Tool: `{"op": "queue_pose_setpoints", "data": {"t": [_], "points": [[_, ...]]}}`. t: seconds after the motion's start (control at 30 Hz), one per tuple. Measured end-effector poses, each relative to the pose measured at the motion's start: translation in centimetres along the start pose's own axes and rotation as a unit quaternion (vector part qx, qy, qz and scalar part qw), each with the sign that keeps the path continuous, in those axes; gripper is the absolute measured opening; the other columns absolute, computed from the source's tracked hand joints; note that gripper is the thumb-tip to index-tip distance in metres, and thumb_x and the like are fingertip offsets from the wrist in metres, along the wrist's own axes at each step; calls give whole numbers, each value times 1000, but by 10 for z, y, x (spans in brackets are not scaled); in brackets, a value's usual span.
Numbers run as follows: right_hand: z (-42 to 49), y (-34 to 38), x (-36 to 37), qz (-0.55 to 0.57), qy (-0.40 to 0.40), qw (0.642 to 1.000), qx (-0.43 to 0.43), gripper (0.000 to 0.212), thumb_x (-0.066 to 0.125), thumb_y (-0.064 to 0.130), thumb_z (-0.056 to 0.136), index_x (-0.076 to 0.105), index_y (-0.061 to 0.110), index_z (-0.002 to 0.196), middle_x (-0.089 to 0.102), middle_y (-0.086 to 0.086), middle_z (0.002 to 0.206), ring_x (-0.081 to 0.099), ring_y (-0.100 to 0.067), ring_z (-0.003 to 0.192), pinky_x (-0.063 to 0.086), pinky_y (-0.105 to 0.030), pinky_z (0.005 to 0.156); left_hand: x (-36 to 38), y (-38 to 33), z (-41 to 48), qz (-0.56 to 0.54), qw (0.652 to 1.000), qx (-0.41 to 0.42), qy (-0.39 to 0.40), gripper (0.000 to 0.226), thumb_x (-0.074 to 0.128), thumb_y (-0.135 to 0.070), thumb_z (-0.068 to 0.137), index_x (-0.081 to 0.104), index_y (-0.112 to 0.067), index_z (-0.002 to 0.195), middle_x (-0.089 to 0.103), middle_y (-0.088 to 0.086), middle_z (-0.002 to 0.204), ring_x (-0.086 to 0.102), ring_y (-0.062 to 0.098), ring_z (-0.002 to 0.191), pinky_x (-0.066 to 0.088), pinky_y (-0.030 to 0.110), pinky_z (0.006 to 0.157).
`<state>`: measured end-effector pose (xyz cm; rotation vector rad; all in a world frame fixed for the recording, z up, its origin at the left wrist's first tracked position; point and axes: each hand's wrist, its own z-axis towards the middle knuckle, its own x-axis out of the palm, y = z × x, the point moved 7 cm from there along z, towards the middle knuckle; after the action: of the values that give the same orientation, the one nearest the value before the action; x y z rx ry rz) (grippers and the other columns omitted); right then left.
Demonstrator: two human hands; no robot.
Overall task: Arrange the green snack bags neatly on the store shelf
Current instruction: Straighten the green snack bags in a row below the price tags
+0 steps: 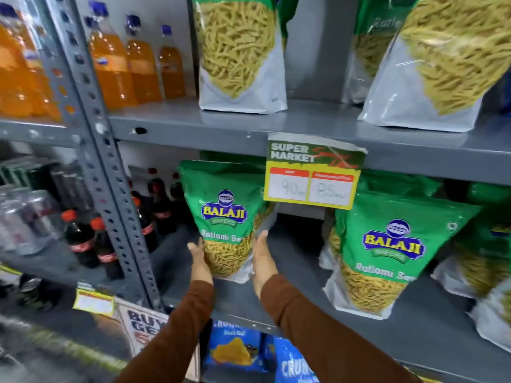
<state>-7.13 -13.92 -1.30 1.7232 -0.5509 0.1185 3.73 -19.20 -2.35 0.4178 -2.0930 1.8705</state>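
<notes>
Far left, tall clear plastic bottles of orange drink with blue caps point(110, 59) stand on the upper grey shelf; below them, silver drink cans point(16, 219) and dark cola bottles with red caps point(80, 239) sit on the lower shelf. A grey perforated metal upright point(110, 189) divides that bay from the snack bay.

Right of the upright, on the middle grey metal shelf point(304, 308), a green and white Balaji Ratlami Sev snack bag point(224, 214) stands upright near the shelf's left end, label facing out. The left hand point(200, 261) presses flat against the bag's lower left side, fingers extended. The right hand point(262, 261) presses flat against its lower right side, fingers extended. The bag is squeezed between both palms; neither hand curls around it. Both arms wear brown sleeves point(318, 327).

A yellow, green and red paper price tag point(312, 172) hangs from the upper shelf edge, just right of the bag's top. Further right, a second green Balaji snack bag point(384, 255) stands upright, well apart from the held one, with more green bags behind and beside it. Above, more pouches of the same snack point(240, 56) show their lower halves. Below the hands, blue snack packets point(237, 346) sit on the bottom shelf.
</notes>
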Motion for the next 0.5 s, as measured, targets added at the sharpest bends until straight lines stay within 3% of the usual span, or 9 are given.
{"op": "queue_pose_setpoints", "data": {"t": [0.13,0.3,0.43,0.5], "points": [[4,-2,16,17,24,999,-42,65,7,55,91,16,22,146,20,-3,157,22,-19,143,17,-39,120,-11,-1,5,22,999,-10,21,62,-1,-46,93,24,-14,140,30,12,149,34,27,132,27,32,105],[5,-6,15,42,13,997,-55,61,14,52,93,18,22,146,20,-2,156,23,-20,143,18,-42,120,-15,5,9,34,999,-13,34,62,0,-47,92,23,-17,141,29,11,149,34,27,133,24,42,114],[2,-6,6,9,-6,999,-50,63,16,56,91,22,23,145,26,-3,154,26,-21,141,18,-41,120,-11,5,3,45,998,-15,49,63,0,-50,91,24,-18,140,30,9,149,33,26,133,24,40,113],[-6,-3,-1,-7,-14,999,-46,67,18,59,89,25,22,144,27,-4,154,28,-21,141,18,-42,120,-14,3,1,37,999,-22,-4,61,6,-49,93,27,-14,139,29,10,149,31,26,134,21,37,114]]}}
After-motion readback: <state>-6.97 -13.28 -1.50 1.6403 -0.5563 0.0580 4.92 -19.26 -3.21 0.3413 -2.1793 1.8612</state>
